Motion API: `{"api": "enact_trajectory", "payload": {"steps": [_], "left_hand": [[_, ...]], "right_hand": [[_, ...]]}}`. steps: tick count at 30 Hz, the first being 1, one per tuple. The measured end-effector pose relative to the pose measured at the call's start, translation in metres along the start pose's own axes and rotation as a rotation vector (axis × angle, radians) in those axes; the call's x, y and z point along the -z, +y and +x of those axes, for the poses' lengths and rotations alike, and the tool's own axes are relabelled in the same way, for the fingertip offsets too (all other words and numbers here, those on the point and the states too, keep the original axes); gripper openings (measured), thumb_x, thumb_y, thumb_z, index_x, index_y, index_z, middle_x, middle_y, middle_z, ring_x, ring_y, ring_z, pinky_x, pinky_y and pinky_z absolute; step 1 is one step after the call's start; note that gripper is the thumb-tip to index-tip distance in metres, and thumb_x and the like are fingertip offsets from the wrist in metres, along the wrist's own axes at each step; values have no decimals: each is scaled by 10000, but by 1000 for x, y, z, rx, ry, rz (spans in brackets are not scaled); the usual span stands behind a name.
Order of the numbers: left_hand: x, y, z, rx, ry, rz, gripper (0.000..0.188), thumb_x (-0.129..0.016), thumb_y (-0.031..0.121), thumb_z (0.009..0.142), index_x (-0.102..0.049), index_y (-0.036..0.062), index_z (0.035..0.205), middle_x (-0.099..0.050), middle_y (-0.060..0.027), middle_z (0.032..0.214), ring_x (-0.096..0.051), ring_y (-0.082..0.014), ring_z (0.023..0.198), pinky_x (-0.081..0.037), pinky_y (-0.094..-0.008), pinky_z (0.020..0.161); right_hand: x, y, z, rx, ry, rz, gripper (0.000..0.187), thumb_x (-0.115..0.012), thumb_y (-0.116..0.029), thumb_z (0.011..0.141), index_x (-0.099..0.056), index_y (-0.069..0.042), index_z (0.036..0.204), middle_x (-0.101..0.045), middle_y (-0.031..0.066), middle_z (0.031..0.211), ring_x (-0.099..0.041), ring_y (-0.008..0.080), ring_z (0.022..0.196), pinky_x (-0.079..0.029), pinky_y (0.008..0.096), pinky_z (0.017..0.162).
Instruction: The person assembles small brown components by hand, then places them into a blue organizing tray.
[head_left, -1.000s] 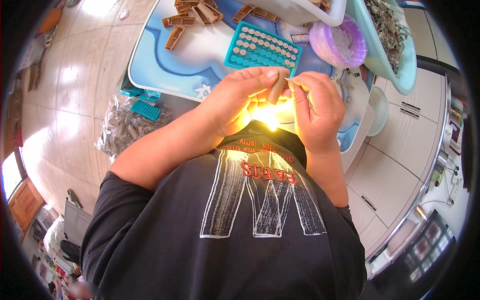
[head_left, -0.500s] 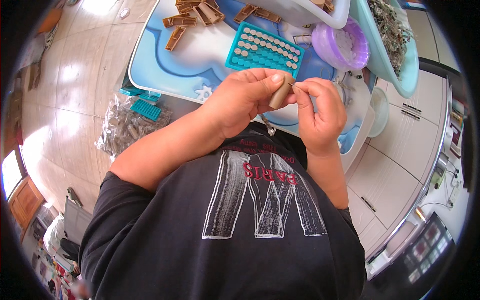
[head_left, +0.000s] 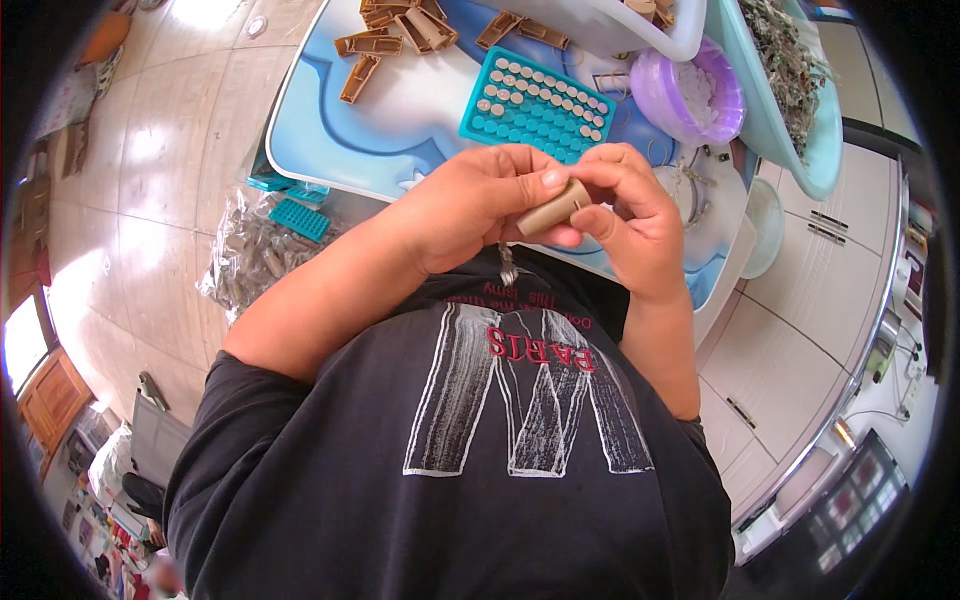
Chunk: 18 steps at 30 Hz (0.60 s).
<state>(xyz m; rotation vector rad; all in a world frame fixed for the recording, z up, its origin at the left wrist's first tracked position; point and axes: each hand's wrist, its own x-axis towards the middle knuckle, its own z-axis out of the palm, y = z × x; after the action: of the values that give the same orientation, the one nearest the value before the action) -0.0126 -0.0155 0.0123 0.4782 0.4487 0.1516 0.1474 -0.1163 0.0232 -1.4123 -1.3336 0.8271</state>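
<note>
My left hand [head_left: 465, 200] is closed round a tan plastic casing [head_left: 550, 210], a short rounded tube with a small slot near its right end. The thumb lies along the top of the casing. My right hand [head_left: 640, 215] has its fingers curled at that right end, the thumb against the side by the slot; its fingertips are partly hidden behind the casing. Below my left hand hangs a short bunch of grey wires [head_left: 508, 265]. Just beyond both hands is a turquoise tray [head_left: 530, 125] with round pale discs in part of its pockets.
Brown open casings [head_left: 370, 45] lie at the far left of the blue-and-white table [head_left: 330, 150]. A purple bowl [head_left: 730, 90], a white bin [head_left: 600, 35] and a pale green tub [head_left: 822, 150] of wired parts stand right. A plastic bag [head_left: 235, 245] of parts sits left, below the table.
The casing has tipped from steep to more level in my left hand. My right hand has moved in from the thin piece it pinched and now touches the casing's end.
</note>
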Motion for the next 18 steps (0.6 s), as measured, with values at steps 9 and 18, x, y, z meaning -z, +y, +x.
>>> {"api": "enact_trajectory", "payload": {"steps": [9, 18], "left_hand": [[83, 76, -17, -706, 1028, 1516, 293, -648, 337, 822, -622, 48, 863, -628, -69, 790, -582, -204, 700, -454, -301, 636], [98, 77, -11, -427, 1002, 1689, 276, -664, 340, 785, -615, 82, 869, -632, -53, 832, -599, -210, 760, -457, -333, 664]], "right_hand": [[166, 4, -94, 8, 595, 850, 424, -668, -409, 786, -580, -39, 972, -375, -44, 650, -350, 92, 605, -300, 232, 566], [221, 196, -322, -799, 1439, 608, 300, -568, -397, 878, -541, -117, 775, -549, 16, 600, -542, 109, 590, -435, 248, 491]]}}
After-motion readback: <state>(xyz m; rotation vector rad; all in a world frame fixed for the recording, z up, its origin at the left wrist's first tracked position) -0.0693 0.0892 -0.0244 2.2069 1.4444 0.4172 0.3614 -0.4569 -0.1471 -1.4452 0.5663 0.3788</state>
